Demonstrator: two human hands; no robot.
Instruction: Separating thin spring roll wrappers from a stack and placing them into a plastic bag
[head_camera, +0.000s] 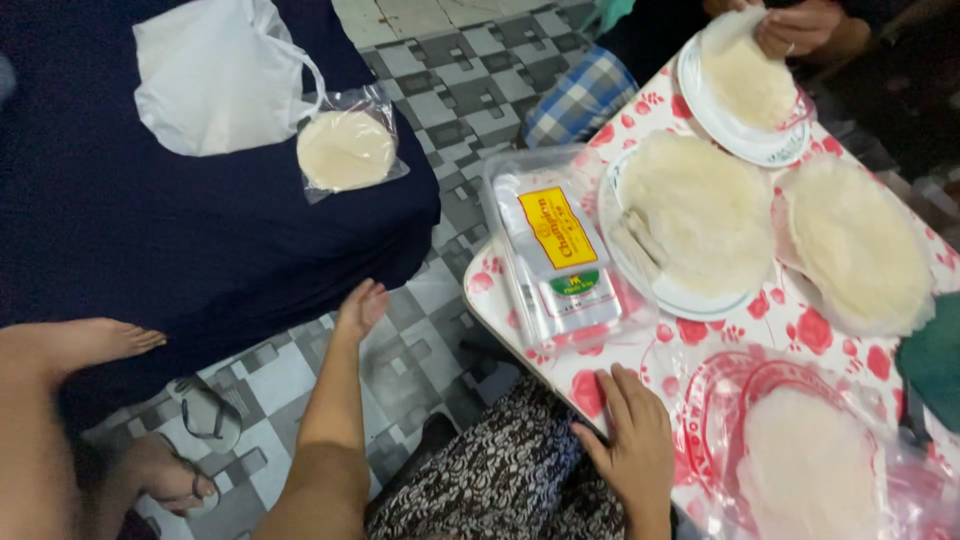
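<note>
I note the left hand stretched open, empty, toward the bagged rice-paper round on the dark cloth. Right hand lies flat, fingers released, on the desk edge. Risk: the slick bag could slip floorward.

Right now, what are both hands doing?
Left hand: open, holding nothing, stretched out above the tiled floor.
Right hand: open, flat on the table.

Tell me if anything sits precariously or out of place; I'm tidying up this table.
The clear packet with a yellow label lies at the table edge, one end jutting past it. A bagged stack of round sheets lies apart on the dark cloth.
</note>
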